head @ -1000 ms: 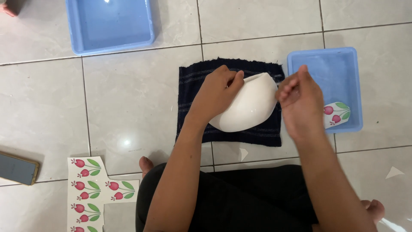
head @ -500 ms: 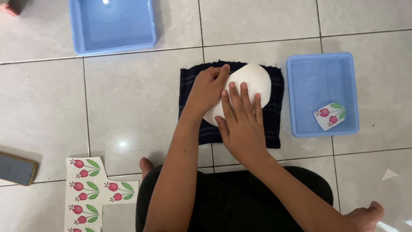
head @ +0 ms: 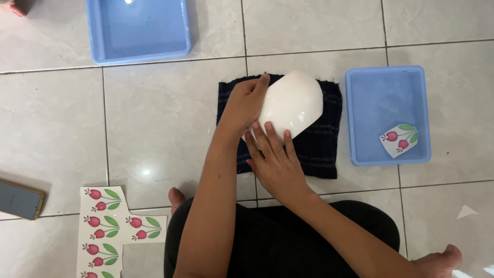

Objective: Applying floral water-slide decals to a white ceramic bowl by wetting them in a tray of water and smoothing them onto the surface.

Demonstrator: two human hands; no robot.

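Holding a white bowl [head: 290, 105] tipped on its side over a dark cloth [head: 319, 146] on the tiled floor [head: 164, 128], the person steadies it with both hands. The left hand [head: 246, 103] grips the bowl's left edge, fingers curled around it and clamped on. The right hand [head: 275, 162] lies flat against the bowl's lower outer wall, fingers [head: 267, 140] spread apart and pressed to the glazed surface rather than closed around anything.

Just right of the cloth sits a small blue tray [head: 387, 77] with a cut-out flower sticker [head: 399, 139] lying in it, apparently in shallow water. A larger blue tray [head: 139, 31] stands further away at upper left. A sheet of the same red flower stickers [head: 110, 231], partly cut up, lies on the floor by the person's knee, and a phone [head: 19, 200] rests near the left edge.

By the look of it, the step in hand is smoothing or wiping the bowl's outside, readying a spot for decoration. A sensible next move would call for keeping the bowl still with the left hand, freeing the right to lift the soaked sticker from the small tray, and laying it gently on the curved wall without creases.
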